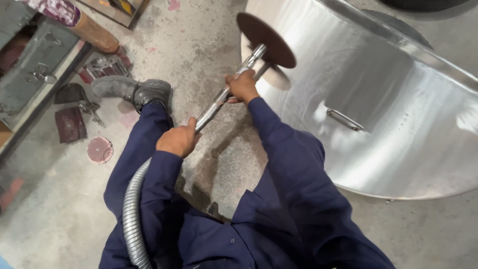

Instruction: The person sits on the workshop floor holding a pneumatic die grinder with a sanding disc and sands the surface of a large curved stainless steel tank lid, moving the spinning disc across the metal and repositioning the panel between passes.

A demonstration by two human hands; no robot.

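Both grips are wrapped tight around the shiny metal tool shaft point(224, 94): left hand point(177, 139) low, right hand point(242, 87) high, its brown abrasive disc point(266, 40) touching the large brushed-steel vessel point(398, 114).

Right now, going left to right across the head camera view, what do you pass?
Grey metal case → round reddish disc on the floor → grey boot → left hand on the tool's metal shaft → right hand → dark sanding disc → handle on the big steel sheet.

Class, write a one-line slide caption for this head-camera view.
Both hands, left and right, grip a metal shaft whose brown disc meets a steel tank.
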